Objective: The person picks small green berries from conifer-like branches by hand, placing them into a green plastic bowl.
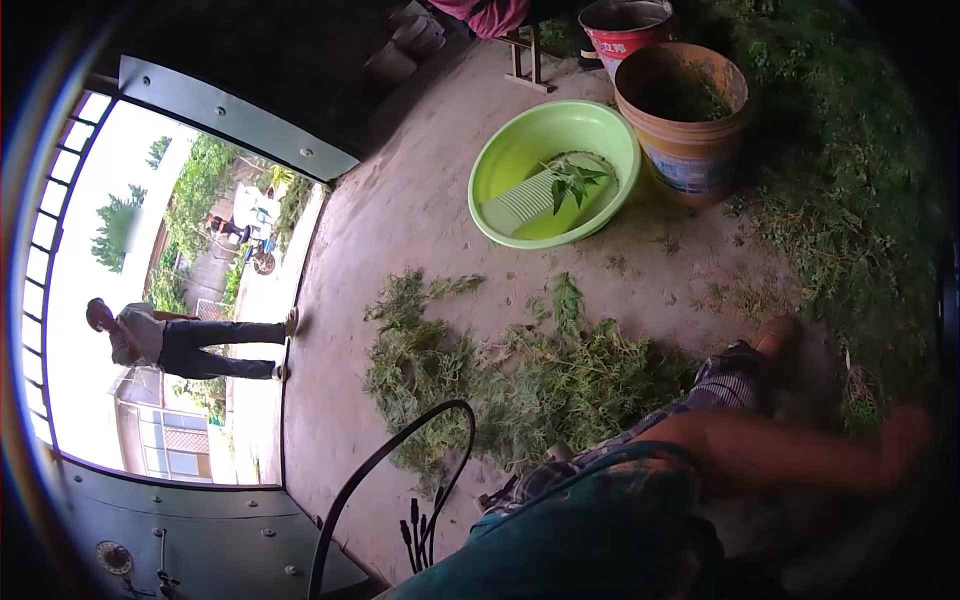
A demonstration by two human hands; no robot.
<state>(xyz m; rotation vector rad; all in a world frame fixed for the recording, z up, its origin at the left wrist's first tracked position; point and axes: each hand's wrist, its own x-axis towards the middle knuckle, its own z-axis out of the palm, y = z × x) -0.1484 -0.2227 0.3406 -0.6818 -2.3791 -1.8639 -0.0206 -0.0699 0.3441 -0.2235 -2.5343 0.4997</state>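
A forearm below a teal sleeve, seemingly mine, reaches across the lower right of the tilted head view. It ends in my left hand [905, 440], blurred and dim at the right edge. The fingers cannot be made out, nor whether they hold anything. Close to the hand lies a tuft of thin stems [862, 395], beside a large mass of leafy green plants [840, 210]. A loose heap of feathery green cuttings [590, 385] is spread on the floor beyond my plaid-covered leg [725, 385]. My right hand is not seen.
A green basin [483, 165] with a ribbed washboard section holds a leafy sprig. Beside it stand an orange bucket [690, 150] and a red bucket [628, 45]. A black cable [385, 450] loops in front. Someone [200, 340] stands in the open doorway.
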